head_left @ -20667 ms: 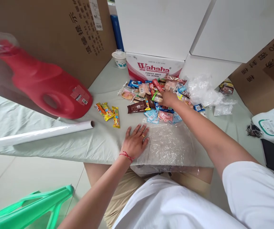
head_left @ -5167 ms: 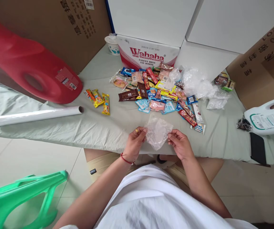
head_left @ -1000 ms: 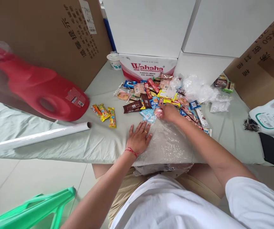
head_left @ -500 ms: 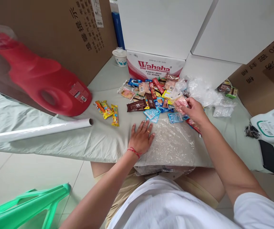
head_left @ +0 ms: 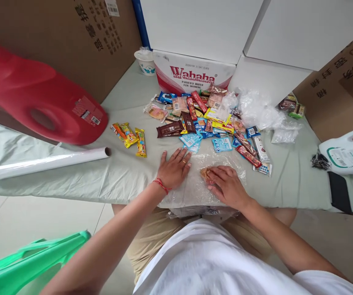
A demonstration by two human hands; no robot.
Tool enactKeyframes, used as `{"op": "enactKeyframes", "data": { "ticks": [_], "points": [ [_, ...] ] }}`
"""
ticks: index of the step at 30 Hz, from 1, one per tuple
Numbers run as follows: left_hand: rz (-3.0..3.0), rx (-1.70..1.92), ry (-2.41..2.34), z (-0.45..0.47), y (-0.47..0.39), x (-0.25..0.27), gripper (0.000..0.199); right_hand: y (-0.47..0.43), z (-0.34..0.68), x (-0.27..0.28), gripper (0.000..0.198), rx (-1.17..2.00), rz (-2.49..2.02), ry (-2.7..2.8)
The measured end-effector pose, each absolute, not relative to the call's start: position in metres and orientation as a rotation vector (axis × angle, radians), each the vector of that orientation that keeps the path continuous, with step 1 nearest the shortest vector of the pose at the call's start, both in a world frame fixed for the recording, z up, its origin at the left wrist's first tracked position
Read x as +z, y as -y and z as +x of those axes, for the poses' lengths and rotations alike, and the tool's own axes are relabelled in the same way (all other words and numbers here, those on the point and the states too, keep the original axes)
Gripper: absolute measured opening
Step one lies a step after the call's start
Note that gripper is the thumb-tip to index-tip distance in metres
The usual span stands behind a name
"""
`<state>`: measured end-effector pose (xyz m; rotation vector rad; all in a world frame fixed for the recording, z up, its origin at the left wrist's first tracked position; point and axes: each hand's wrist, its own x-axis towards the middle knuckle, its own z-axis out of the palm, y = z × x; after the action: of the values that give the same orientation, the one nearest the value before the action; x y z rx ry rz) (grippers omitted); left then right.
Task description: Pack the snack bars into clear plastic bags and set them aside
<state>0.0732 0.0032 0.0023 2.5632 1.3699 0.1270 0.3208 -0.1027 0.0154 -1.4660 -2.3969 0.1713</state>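
Note:
My left hand (head_left: 174, 169) lies flat with fingers spread on the left part of a clear plastic sheet (head_left: 191, 192) at the table's front edge. My right hand (head_left: 229, 186) is low over the same sheet, its fingers closed over a small pink-wrapped snack packet (head_left: 206, 174) that is partly hidden beneath them. Just beyond both hands is a heap of wrapped snacks: light-blue packets (head_left: 222, 144), brown bars (head_left: 170, 129), red bars (head_left: 248, 156) and a yellow packet (head_left: 218, 116).
Several yellow-orange snack packets (head_left: 141, 142) lie left, near a white film roll (head_left: 50, 162) and a large red jug (head_left: 62, 102). Crumpled clear plastic (head_left: 259, 108) is behind the heap, before a Wahaha box (head_left: 193, 73). A phone (head_left: 340, 191) and white jug (head_left: 348, 151) are right.
My right hand has brought the pink snack packet from the heap toward me and down onto the clear sheet. My left hand stays flat in its place. The view has shifted slightly.

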Motion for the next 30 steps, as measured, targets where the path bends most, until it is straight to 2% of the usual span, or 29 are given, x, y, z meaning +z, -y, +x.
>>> {"op": "enactKeyframes", "data": {
  "ticks": [3, 8, 12, 19, 25, 30],
  "points": [
    [2.607, 0.118, -1.279, 0.064, -0.011, 0.002, 0.056, 0.108, 0.329, 0.015, 0.038, 0.281, -1.446, 2.299],
    [2.611, 0.18, -1.275, 0.06, -0.011, -0.001, 0.056, 0.101, 0.326, 0.018, 0.054, 0.353, -1.666, 2.25],
    [2.598, 0.201, -1.263, 0.06, -0.011, -0.002, 0.056, 0.087, 0.324, 0.026, 0.051, 0.419, -1.71, 2.259],
    [2.58, 0.224, -1.271, 0.06, -0.011, -0.002, 0.056, 0.076, 0.324, 0.039, 0.049, 0.26, -1.667, 2.237],
    [2.58, 0.223, -1.267, 0.061, -0.011, -0.001, 0.057, 0.096, 0.305, 0.029, 0.063, 0.268, -1.527, 2.561],
    [2.569, 0.237, -1.27, 0.061, -0.01, -0.001, 0.057, 0.13, 0.293, 0.025, 0.075, 0.37, -1.527, 2.592]
  ]
}}
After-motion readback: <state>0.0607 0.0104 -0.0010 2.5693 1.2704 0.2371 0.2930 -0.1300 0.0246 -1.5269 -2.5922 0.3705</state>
